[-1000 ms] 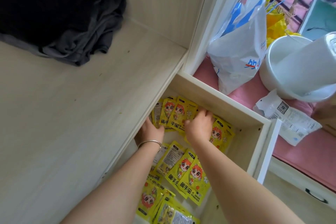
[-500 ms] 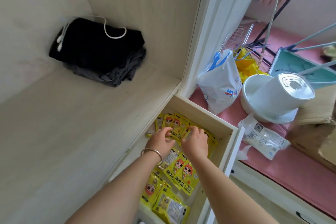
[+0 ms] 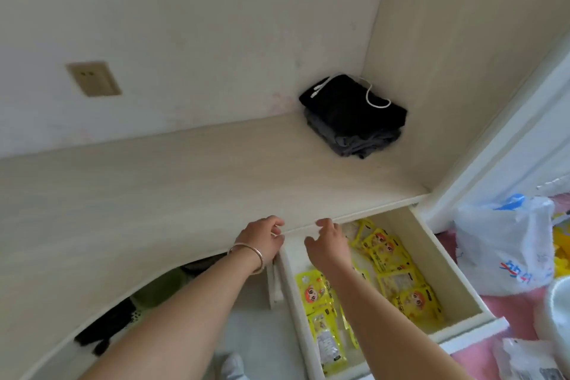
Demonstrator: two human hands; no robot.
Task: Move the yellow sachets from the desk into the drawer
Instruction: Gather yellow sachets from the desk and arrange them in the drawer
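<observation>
Fingers (image 3: 324, 224) of the right hand (image 3: 328, 244) are loosely curled and spread, holding nothing, above the back corner of the open drawer (image 3: 444, 259). Those of the left hand (image 3: 262, 236) (a bangle (image 3: 249, 253) circles its wrist) are likewise empty and half-curled, at the front edge of the desk (image 3: 154, 194). All visible yellow sachets (image 3: 391, 259) lie inside the drawer. Folded dark clothes (image 3: 354, 117) sit in the desk's far corner.
</observation>
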